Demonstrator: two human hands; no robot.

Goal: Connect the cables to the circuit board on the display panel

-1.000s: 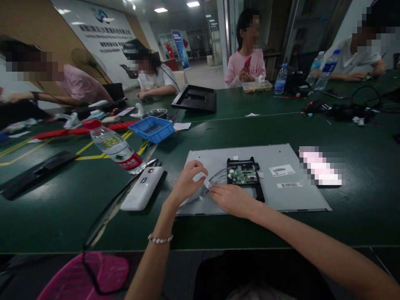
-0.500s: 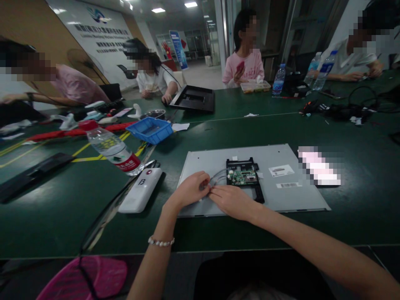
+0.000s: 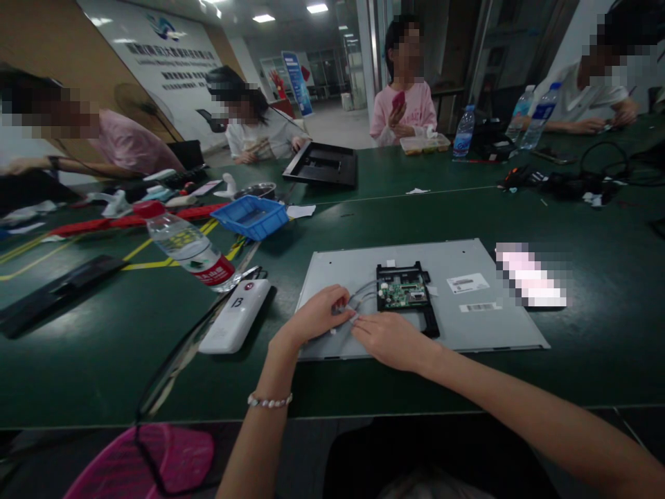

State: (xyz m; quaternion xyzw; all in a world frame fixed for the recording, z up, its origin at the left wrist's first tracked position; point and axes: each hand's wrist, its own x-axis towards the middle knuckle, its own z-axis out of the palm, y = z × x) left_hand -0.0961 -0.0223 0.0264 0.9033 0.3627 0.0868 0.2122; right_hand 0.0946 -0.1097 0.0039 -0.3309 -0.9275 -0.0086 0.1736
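Observation:
A flat grey metal panel (image 3: 488, 329) lies on the table in front of me. Fixed near its middle is a black bracket (image 3: 430, 320) carrying a green circuit board (image 3: 402, 294). Grey cables (image 3: 366, 287) curve from the board's left side to my fingers. My left hand (image 3: 325, 312), with a beaded bracelet on the wrist, is closed on the cables. My right hand (image 3: 387, 336) pinches at the same cables from the right, its fingertips close to the left hand's. What exactly sits between the fingertips is too small to make out.
Left of the panel are a white power bank (image 3: 236, 317), a red-capped water bottle (image 3: 190, 246) and a blue basket (image 3: 252, 216). A lit phone (image 3: 533, 277) lies on the right. A black casing (image 3: 325, 165) stands farther back. Several people sit around the table (image 3: 395, 215).
My fingertips have come slightly apart, the right hand shifting a little to the right. Both hands stay at the cables. The panel has not moved.

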